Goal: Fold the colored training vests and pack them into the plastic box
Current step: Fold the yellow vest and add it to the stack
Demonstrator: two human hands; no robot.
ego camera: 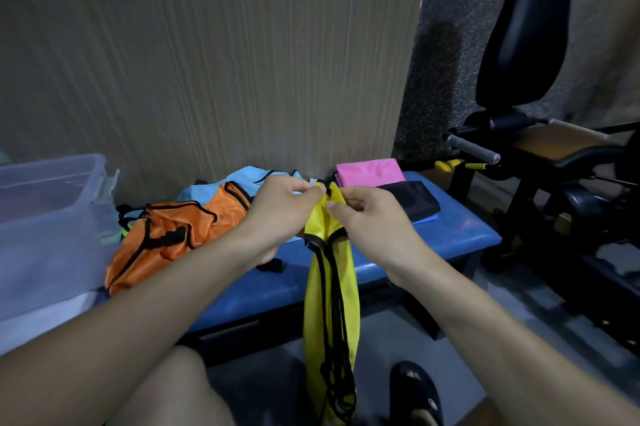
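A yellow vest (330, 304) with black trim hangs straight down in front of the blue bench (460, 231). My left hand (280, 207) and my right hand (370, 217) both pinch its top edge, close together, above the bench. An orange vest (173, 235) lies crumpled on the bench's left part, with a light blue vest (249, 178) behind it. A folded pink vest (369, 172) and a folded black vest (412, 198) lie at the right. The clear plastic box (48, 217) stands at the far left.
A tall cardboard sheet (207, 62) stands behind the bench. A black exercise machine (540, 134) with a padded seat fills the right side. My knee (166, 391) and a black sandal (415, 387) are below, on the grey floor.
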